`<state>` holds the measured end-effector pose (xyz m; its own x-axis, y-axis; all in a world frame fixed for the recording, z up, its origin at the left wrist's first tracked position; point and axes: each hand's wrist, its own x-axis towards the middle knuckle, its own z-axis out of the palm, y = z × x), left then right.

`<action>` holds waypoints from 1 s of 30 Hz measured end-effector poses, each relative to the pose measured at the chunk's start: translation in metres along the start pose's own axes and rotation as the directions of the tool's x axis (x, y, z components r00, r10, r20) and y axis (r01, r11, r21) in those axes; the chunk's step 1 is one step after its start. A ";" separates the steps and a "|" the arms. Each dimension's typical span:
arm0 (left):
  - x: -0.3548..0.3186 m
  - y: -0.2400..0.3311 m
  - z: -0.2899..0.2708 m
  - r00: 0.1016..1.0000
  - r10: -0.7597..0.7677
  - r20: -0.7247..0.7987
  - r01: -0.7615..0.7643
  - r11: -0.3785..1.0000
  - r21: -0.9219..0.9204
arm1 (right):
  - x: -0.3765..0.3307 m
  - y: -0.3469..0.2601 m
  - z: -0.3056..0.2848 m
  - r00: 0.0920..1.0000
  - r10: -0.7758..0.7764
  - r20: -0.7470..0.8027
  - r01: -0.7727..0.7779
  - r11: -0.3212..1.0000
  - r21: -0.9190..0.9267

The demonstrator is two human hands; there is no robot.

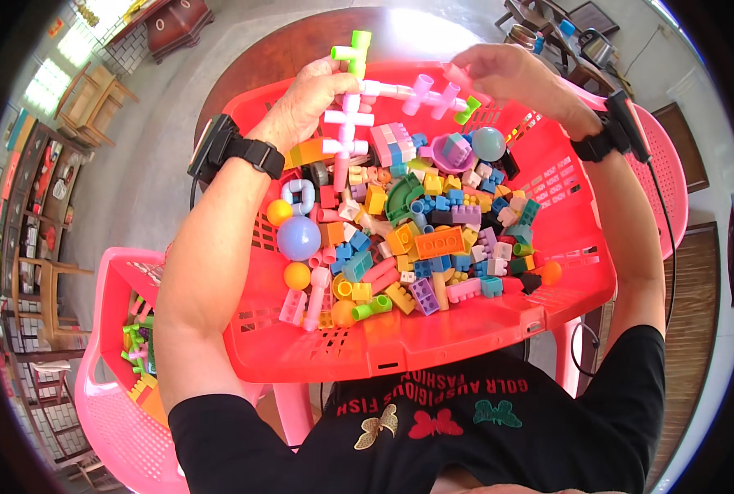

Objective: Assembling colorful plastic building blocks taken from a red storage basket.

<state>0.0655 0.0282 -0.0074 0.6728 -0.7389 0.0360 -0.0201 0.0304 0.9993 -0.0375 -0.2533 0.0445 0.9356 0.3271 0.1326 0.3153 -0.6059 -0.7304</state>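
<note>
Above the far side of a red plastic basket [499, 325], my left hand [308, 103] grips a toy pipe assembly [349, 119] of joined tubes. A lime-green connector tops it, and pale pink and white cross pieces run downward. A side branch of pink tubes [420, 95] reaches right and ends in a lime-green piece [467, 109]. To the right, my right hand [507, 76] has its fingers closed on a pink pipe piece [456, 76], partly hidden by the fingers, close to the branch's end. Mixed building blocks [439, 243] fill the basket beneath both hands.
Among the blocks lie a blue-violet ball [299, 238], a pale grey-blue ball [489, 144] and several orange balls. A round brown table [260, 53] is beyond the basket. A pink chair [124, 424] with more toy pieces stands at left, another pink chair [659, 160] at right.
</note>
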 end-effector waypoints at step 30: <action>0.004 -0.003 0.027 0.995 -0.069 -0.072 0.074 0.995 0.063 | 0.023 0.042 0.015 0.936 -0.279 -0.216 0.322 0.926 0.199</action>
<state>0.0481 0.0070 -0.0103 0.7241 -0.6889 -0.0338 -0.0170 -0.0668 0.9976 -0.0047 -0.2601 0.0066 0.8217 0.3183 0.4727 0.5616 -0.3109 -0.7668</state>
